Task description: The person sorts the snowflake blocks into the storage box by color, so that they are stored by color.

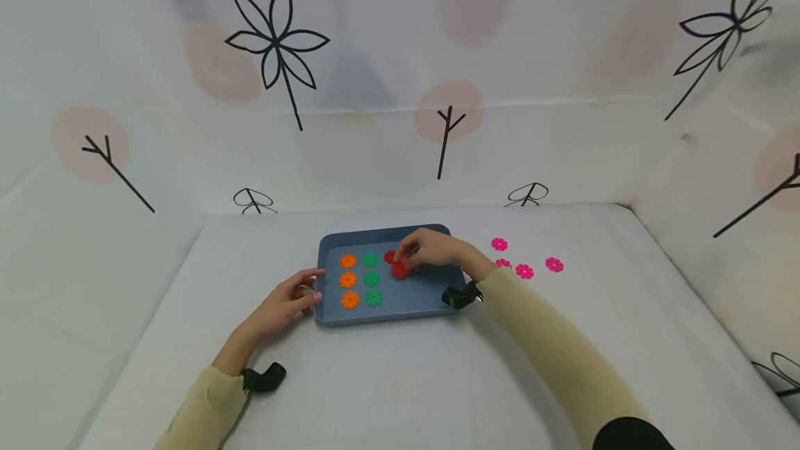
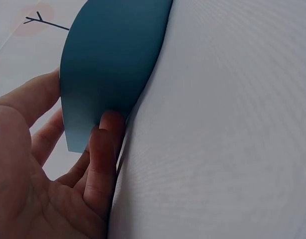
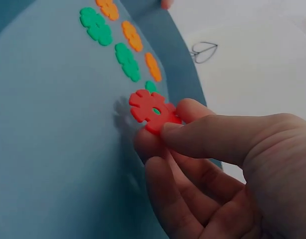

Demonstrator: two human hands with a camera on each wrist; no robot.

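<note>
A blue-grey tray (image 1: 419,304) lies on the white table, holding a column of orange flower-shaped discs (image 1: 348,280) and a column of green ones (image 1: 372,278). My left hand (image 1: 284,307) holds the tray's left edge; in the left wrist view its fingers (image 2: 102,149) meet the tray's outer wall (image 2: 110,55). Over the tray, my right hand (image 1: 431,248) pinches a red flower-shaped disc (image 3: 148,107) between thumb and fingers, tilted above the tray floor. Another red disc (image 1: 390,256) sits just behind it, at the top of a third column.
Several pink flower-shaped discs (image 1: 524,271) are scattered on the table to the right of the tray, some partly hidden by the right forearm. White cloth with plant drawings (image 1: 275,40) rises behind and at the sides. White tabletop (image 1: 387,380) extends in front of the tray.
</note>
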